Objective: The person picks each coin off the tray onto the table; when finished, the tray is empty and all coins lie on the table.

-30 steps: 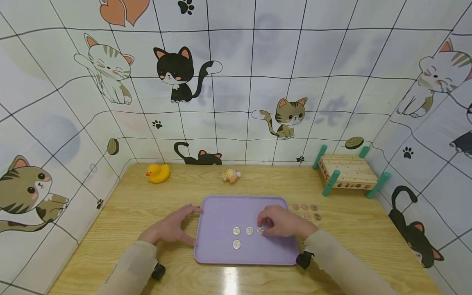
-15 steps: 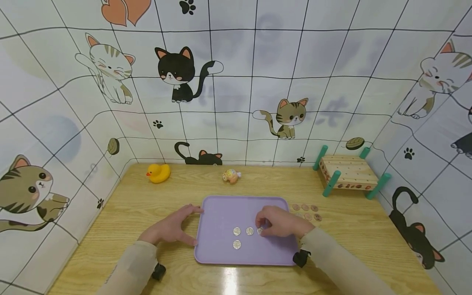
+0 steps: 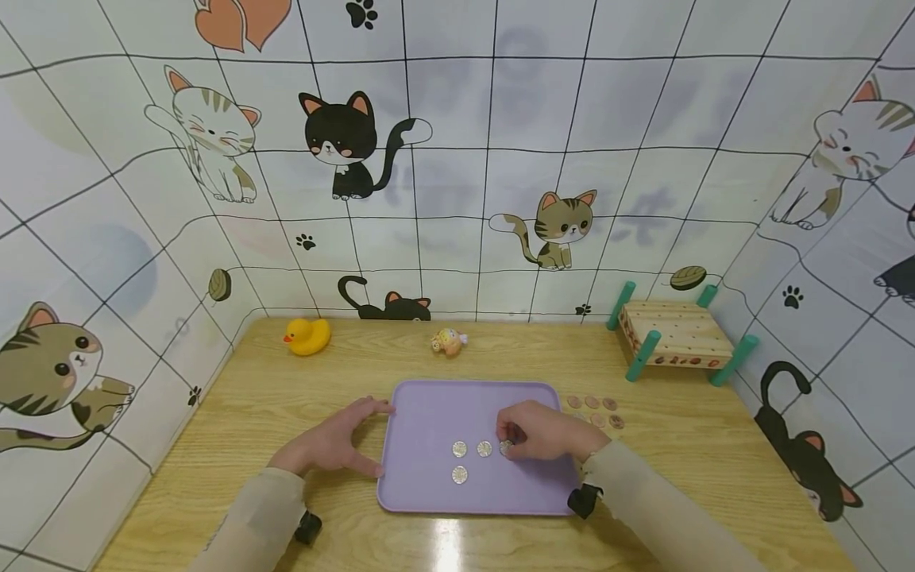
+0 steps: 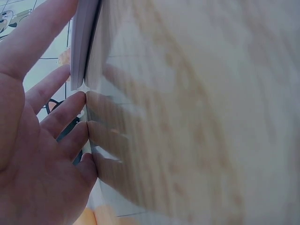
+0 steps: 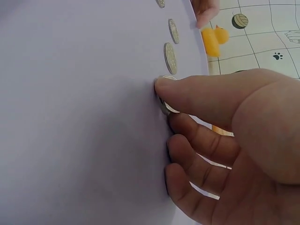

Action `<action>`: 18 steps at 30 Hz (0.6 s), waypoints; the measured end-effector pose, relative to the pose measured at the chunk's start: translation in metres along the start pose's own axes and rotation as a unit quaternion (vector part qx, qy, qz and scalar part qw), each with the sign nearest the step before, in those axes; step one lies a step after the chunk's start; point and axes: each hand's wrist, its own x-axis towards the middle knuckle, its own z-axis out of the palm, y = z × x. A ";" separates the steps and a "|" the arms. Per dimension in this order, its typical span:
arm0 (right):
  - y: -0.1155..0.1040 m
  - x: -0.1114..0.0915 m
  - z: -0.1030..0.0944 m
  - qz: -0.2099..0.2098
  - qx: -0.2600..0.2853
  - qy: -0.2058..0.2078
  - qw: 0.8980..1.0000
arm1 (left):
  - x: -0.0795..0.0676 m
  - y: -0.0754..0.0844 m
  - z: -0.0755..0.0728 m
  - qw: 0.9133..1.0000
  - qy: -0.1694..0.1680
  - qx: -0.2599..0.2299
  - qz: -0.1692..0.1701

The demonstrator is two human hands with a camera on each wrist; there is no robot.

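Observation:
A lilac tray lies on the wooden table. Three silver coins are on it: two side by side, a left coin and a middle coin, plus a nearer coin below the left one. At the right end of that row, my right hand pinches another silver coin between thumb and fingers, low at the tray surface. The other fingertips rest close to the tray in the right wrist view. My left hand, fingers and thumb spread, touches the tray's left edge.
Several copper-coloured coins lie on the table right of the tray, partly behind my right hand. Along the back stand a yellow rubber duck, a small figurine and a wooden toy rack with green legs. A cat-patterned cloth wall encloses the table.
The right hand stays at the same spot with the coin, its fingers shifting only slightly. The left hand and the tray have not moved.

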 end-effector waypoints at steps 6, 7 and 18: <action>0.001 -0.003 0.000 0.007 0.024 0.014 1.000 | 0.000 0.000 0.000 1.000 0.000 0.000 0.000; 0.002 -0.004 0.000 0.009 0.025 0.017 1.000 | -0.001 0.000 0.000 1.000 0.000 0.000 0.000; 0.007 -0.008 0.001 0.014 0.075 0.035 0.996 | 0.000 0.000 0.000 1.000 0.002 -0.003 -0.013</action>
